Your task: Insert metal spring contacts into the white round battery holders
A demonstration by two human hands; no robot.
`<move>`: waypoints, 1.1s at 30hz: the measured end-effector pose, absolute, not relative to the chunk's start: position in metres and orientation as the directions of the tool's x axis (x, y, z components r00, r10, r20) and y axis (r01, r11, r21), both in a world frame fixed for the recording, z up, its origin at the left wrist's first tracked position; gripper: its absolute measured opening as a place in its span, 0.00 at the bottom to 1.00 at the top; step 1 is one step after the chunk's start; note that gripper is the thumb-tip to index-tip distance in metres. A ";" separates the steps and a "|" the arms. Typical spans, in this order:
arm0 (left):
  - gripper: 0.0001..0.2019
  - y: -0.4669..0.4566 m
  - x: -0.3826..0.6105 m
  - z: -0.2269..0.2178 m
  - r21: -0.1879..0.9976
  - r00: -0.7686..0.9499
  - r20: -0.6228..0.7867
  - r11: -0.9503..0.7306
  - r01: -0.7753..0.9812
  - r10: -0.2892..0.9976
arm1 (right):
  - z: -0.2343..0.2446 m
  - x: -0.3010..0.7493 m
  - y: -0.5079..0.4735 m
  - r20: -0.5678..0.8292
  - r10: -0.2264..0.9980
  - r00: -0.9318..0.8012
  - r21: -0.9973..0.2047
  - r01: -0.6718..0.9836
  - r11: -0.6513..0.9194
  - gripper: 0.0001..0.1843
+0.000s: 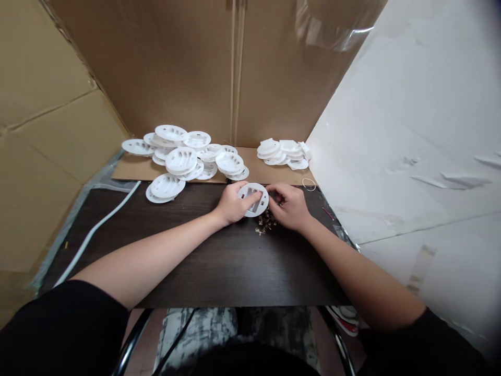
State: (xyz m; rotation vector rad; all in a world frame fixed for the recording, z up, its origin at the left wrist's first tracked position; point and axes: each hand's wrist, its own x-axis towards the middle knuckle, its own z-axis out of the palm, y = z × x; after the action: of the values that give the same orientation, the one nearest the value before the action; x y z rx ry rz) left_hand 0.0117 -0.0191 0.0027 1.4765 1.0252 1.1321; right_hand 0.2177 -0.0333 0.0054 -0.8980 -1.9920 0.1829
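A round white plastic battery housing point(257, 209) with slots is gripped at its left side by my left hand point(236, 202), the thumb lying across its face. It is tilted toward me above the dark table. My right hand point(288, 204) is at the housing's right edge, its thumb and fingers closed together. Whatever they may pinch is too small or hidden to make out. Under and beside my right hand lies a small heap of brassy metal contacts point(266, 223), partly covered by the hand.
Many similar white housings point(181, 160) lie in overlapping stacks at the back left. Another pile of white parts point(282, 152) sits back right on cardboard, near a rubber band point(309, 184). A white cable point(97, 230) runs along the left. Cardboard walls point(188, 68) enclose the dark table point(219, 271).
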 end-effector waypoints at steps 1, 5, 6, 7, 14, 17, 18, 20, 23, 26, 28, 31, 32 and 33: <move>0.16 -0.019 0.012 0.003 0.987 0.222 0.144 -0.157 0.043 0.964 | 0.006 0.217 -0.034 0.686 0.656 -0.316 -0.450 0.524 0.723 0.03; 0.18 -0.018 0.012 0.006 0.994 0.282 0.108 -0.110 -0.007 0.953 | 0.008 0.216 -0.037 0.703 0.637 -0.317 -0.421 0.537 0.731 0.03; 0.18 -0.018 0.012 0.006 0.995 0.296 0.103 -0.102 -0.019 0.950 | 0.009 0.215 -0.037 0.711 0.628 -0.318 -0.409 0.539 0.736 0.03; 0.19 -0.018 0.012 0.006 0.995 0.308 0.098 -0.093 -0.032 0.946 | 0.010 0.215 -0.038 0.719 0.618 -0.318 -0.397 0.542 0.741 0.03; 0.20 -0.018 0.015 0.003 0.996 0.339 0.083 -0.065 -0.063 0.937 | 0.010 0.212 -0.042 0.732 0.615 -0.293 -0.382 0.571 0.727 0.04; 0.20 -0.018 0.016 0.001 0.994 0.346 0.111 -0.098 -0.055 0.932 | 0.010 0.211 -0.042 0.733 0.619 -0.281 -0.390 0.572 0.721 0.05; 0.20 -0.018 0.015 0.001 0.993 0.348 0.119 -0.108 -0.051 0.930 | 0.009 0.210 -0.042 0.734 0.619 -0.280 -0.392 0.571 0.722 0.05; 0.20 -0.017 0.015 0.000 0.992 0.353 0.129 -0.121 -0.043 0.927 | 0.009 0.210 -0.042 0.729 0.625 -0.279 -0.397 0.571 0.718 0.04; 0.20 -0.017 0.015 0.000 0.989 0.360 0.147 -0.137 -0.052 0.921 | 0.008 0.210 -0.041 0.714 0.644 -0.276 -0.416 0.573 0.706 0.04; 0.20 -0.018 0.015 0.001 0.987 0.363 0.163 -0.155 -0.050 0.918 | 0.008 0.210 -0.042 0.698 0.661 -0.277 -0.435 0.570 0.698 0.04; 0.20 -0.019 0.014 0.001 0.986 0.355 0.168 -0.165 -0.037 0.920 | 0.009 0.210 -0.042 0.688 0.673 -0.274 -0.451 0.565 0.691 0.04; 0.20 -0.020 0.014 0.001 0.981 0.335 0.184 -0.191 -0.010 0.924 | 0.011 0.211 -0.043 0.679 0.685 -0.264 -0.468 0.563 0.682 0.04; 0.20 -0.021 0.014 0.001 0.979 0.331 0.190 -0.202 0.002 0.924 | 0.012 0.211 -0.044 0.678 0.685 -0.267 -0.467 0.564 0.681 0.04; 0.20 -0.021 0.013 0.001 0.977 0.329 0.195 -0.211 0.013 0.924 | 0.012 0.212 -0.044 0.676 0.685 -0.271 -0.465 0.565 0.682 0.04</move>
State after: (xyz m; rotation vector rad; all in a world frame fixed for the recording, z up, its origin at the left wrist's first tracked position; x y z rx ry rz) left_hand 0.0134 -0.0207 0.0006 1.5334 0.8869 1.0775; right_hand 0.2116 -0.0437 0.0122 -0.9687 -1.9576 0.1619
